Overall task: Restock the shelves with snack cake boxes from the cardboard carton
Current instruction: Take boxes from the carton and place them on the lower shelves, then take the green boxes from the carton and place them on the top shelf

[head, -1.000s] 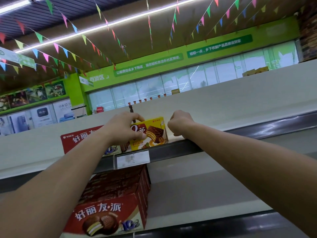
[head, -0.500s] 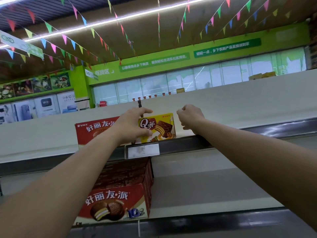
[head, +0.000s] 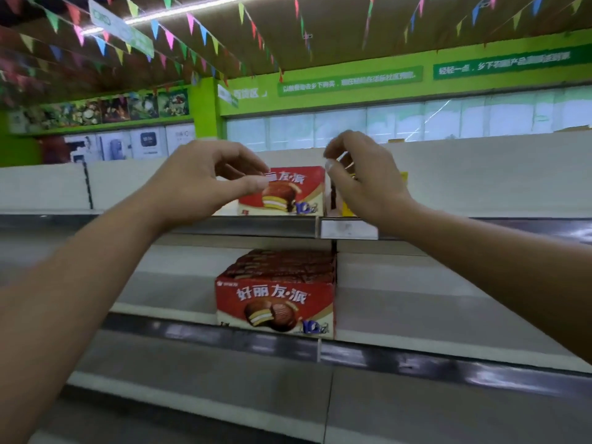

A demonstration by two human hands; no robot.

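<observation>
A red snack cake box (head: 290,195) stands on the top shelf (head: 480,200). Just right of it is a yellow snack cake box (head: 348,208), mostly hidden behind my right hand (head: 363,182). My left hand (head: 205,181) hovers in front of the red box's left side. Both hands are raised with fingers loosely curved and hold nothing. One shelf down, a row of red snack cake boxes (head: 275,304) runs back from the front edge. The cardboard carton is out of view.
A white price tag (head: 349,229) sits on the top shelf's metal rail (head: 243,226). Grey shelf boards (head: 432,302) stretch left and right of the lower boxes. Behind the shelving are green store walls and coloured bunting (head: 192,24) overhead.
Both hands have let go of the yellow box and pulled back toward me. The view has swung left, so the boxes now sit further right.
</observation>
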